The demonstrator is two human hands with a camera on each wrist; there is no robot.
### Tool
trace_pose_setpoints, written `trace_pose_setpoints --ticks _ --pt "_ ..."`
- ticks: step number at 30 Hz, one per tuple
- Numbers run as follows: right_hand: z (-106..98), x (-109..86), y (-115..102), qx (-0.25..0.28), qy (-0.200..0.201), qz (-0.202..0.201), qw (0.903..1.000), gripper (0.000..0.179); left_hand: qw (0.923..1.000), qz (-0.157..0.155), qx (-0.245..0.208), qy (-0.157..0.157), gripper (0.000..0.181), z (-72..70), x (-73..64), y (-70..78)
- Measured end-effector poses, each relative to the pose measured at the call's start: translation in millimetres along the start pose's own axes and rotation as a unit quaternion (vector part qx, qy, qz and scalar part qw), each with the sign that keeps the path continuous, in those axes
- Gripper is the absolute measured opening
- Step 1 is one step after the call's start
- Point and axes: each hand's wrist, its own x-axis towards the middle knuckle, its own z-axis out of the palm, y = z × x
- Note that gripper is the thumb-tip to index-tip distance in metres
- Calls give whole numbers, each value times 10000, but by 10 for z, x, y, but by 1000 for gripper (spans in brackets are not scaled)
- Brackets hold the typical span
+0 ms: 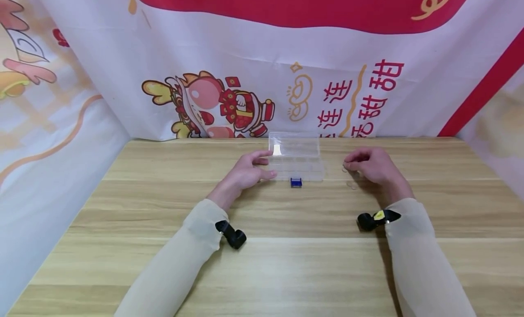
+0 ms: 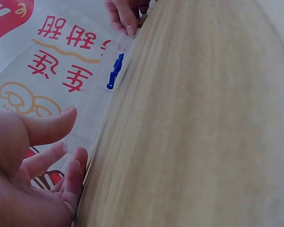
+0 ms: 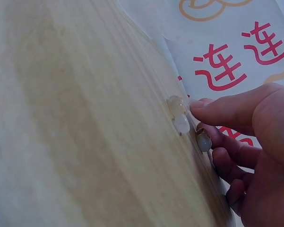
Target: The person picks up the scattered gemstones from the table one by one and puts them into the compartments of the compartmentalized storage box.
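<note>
A clear plastic compartment box (image 1: pixel 296 169) stands open near the table's back edge, its lid (image 1: pixel 300 145) tilted up. My left hand (image 1: pixel 247 171) holds the box's left end, thumb at the front and index finger by the lid. A blue latch (image 1: pixel 296 183) sticks out at the front. To the right, my right hand (image 1: pixel 370 164) reaches down with bent fingers. At its fingertips is a small piece (image 3: pixel 204 141) with a pale glossy face and brownish edge; the thumb is apart from it. Two similar pale pieces (image 3: pixel 181 124) lie close by.
The wooden table (image 1: pixel 262 271) meets a printed cloth (image 1: pixel 229 48) hanging behind the box. More printed cloth (image 1: pixel 53 171) closes off the left side. A black wrist camera (image 1: pixel 235 239) sits on the left sleeve, another camera (image 1: pixel 368 221) on the right.
</note>
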Motion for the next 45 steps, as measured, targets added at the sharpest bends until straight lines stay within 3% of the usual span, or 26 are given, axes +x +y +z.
trace_pose_setpoints --ticks 7,13,22,45 --pt "20 28 -45 298 214 -50 9993 30 10000 -41 -5 49 64 -10 -16 8" --pt "25 28 -77 563 476 -396 9965 29 9999 -88 -14 48 64 -16 -15 12" --pt "51 37 -130 972 443 -572 9926 32 10000 13 -50 41 66 -7 3 9" --pt "199 24 -432 942 491 -662 9921 31 10000 61 20 7 64 3 -16 19"
